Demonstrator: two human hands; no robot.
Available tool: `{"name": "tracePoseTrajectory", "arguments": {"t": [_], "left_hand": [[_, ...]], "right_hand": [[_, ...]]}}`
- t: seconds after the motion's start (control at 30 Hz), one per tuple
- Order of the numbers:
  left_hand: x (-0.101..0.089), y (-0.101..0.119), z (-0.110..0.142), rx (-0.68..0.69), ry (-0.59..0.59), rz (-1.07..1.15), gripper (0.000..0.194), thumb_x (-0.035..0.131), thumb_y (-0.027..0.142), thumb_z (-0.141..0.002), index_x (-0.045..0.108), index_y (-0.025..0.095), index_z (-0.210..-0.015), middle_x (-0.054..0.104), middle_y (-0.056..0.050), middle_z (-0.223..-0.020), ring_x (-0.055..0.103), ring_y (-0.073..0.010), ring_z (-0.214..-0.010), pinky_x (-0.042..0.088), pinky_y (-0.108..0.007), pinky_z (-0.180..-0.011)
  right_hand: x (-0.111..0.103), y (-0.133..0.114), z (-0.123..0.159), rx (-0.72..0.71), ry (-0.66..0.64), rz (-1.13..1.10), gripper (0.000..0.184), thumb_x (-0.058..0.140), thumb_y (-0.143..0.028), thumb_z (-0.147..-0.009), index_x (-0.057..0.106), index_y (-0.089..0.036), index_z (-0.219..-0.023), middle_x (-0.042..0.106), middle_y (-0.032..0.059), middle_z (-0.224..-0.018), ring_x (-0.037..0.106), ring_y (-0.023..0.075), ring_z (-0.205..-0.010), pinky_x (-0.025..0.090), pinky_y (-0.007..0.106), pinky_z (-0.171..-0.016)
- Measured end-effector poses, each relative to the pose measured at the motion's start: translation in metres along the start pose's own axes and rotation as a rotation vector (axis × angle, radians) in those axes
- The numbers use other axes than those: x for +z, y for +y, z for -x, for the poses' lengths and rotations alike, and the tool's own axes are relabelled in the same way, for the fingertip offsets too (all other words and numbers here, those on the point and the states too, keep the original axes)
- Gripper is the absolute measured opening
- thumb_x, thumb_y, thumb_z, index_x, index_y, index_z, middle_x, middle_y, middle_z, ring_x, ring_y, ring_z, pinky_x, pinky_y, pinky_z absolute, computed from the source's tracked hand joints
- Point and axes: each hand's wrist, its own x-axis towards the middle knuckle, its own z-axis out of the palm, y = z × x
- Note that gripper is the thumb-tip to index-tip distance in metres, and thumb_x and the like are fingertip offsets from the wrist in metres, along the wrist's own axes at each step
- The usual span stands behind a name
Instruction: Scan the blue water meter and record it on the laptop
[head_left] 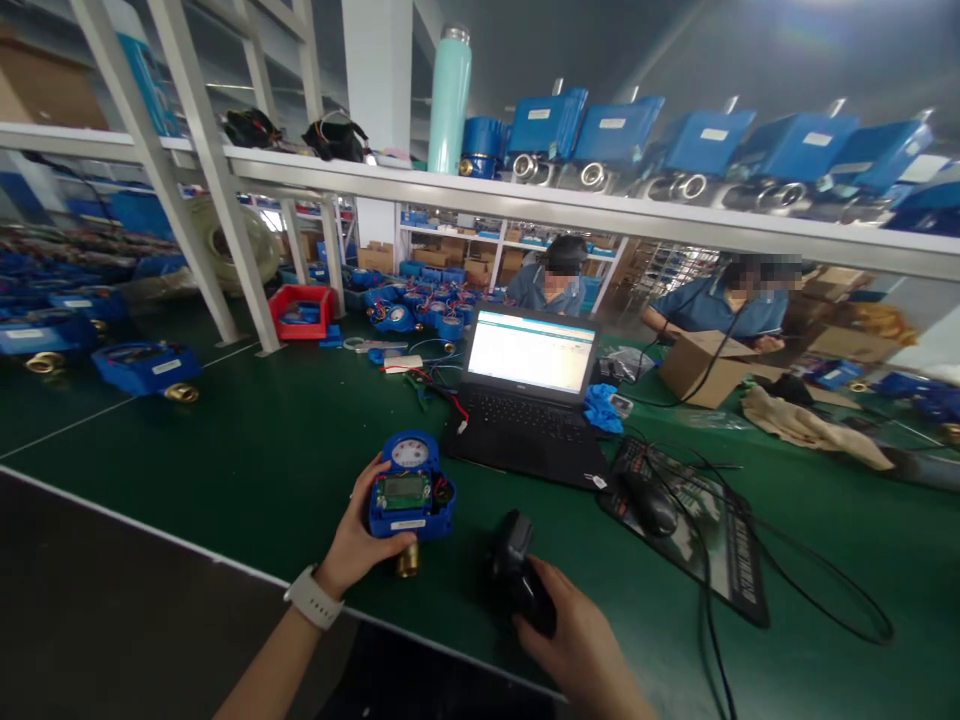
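Blue water meter (410, 487) is gripped from its left side by the left hand (360, 540), lower centre of frame, cover open so the display board is exposed, brass fitting resting on the green bench (247, 450). Black handheld scanner (517, 580) is grasped by the right hand (577, 640), just right of the meter, apparently aimed toward it. Laptop (529, 395) is lit above centre. Judged mid-check: meter positioned, reading seemingly not finished. More meters (420, 305) are piled upper left, probably pending.
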Motion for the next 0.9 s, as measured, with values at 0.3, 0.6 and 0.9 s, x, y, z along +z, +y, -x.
{"name": "tracePoseTrajectory", "arguments": {"t": [0.3,0.6,0.9], "left_hand": [[0.001,-0.003,0.001,0.085,0.009,-0.028,0.087,0.087,0.041,-0.059,0.042,0.023,-0.131,0.022,-0.015,-0.151,0.023,-0.0387,-0.142,0.018,-0.061,-0.118],[0.0,0.001,0.003,0.059,0.008,-0.014,0.086,0.086,0.037,-0.06,0.041,0.021,-0.131,0.02,-0.015,-0.153,0.024,-0.0382,-0.142,0.023,-0.057,-0.118],[-0.001,0.003,0.002,-0.015,0.011,-0.025,0.086,0.084,0.038,-0.063,0.038,0.022,-0.133,0.02,-0.013,-0.154,0.025,-0.0372,-0.142,0.025,-0.056,-0.119]], "right_hand": [[0.013,-0.042,0.021,-0.288,-0.104,-0.288,0.043,0.049,-0.023,-0.064,0.06,-0.02,-0.106,0.065,0.0005,-0.076,0.062,0.0187,-0.064,0.047,0.023,-0.061],[0.016,-0.034,0.019,-0.246,-0.064,-0.246,0.029,0.049,-0.024,-0.072,0.057,-0.021,-0.1,0.066,0.0015,-0.079,0.064,0.0197,-0.069,0.049,0.024,-0.062],[0.027,0.01,0.005,-0.069,0.223,0.265,0.049,0.05,-0.025,-0.078,0.054,-0.012,-0.125,0.063,0.0148,-0.114,0.059,0.032,-0.107,0.05,0.047,-0.095]]}}
